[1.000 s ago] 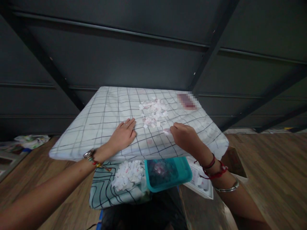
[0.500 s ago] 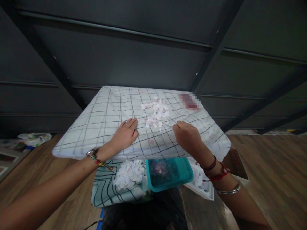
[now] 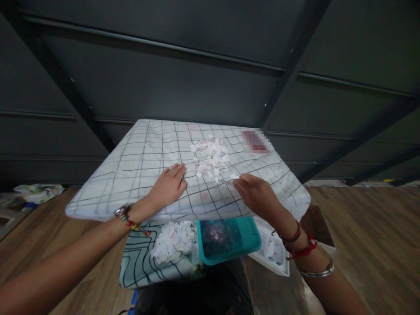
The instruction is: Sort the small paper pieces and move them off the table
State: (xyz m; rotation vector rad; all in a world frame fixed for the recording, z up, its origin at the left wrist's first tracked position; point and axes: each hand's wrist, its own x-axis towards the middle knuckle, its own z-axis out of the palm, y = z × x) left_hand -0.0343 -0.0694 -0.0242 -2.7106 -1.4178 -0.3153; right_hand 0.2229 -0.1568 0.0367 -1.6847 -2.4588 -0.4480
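My left hand (image 3: 169,184) lies flat on the white checked cloth (image 3: 141,157), its fingers stretched out and holding nothing. A loose heap of small white paper scraps (image 3: 213,151) is spread on the cloth, beyond and to the right of that hand. My right hand (image 3: 257,192) is closed round a thin, pale, pointed tool (image 3: 226,182), whose tip points left along the near edge of the scraps. The tool is too blurred to name its kind. One white scrap lies close to the right fingertips.
Below the near edge, a teal plastic tub (image 3: 257,238) holds something shiny and pinkish. Left of it, a bigger pile of paper scraps (image 3: 173,240) lies on a green patterned cloth (image 3: 131,267). A white box (image 3: 278,267) stands at right. Dark panels (image 3: 164,83) rise behind the table.
My right hand has turned and its fingers have shifted slightly, so the thin tool now shows more, reaching left. My left hand stays flat in place. The whole view has shifted slightly.
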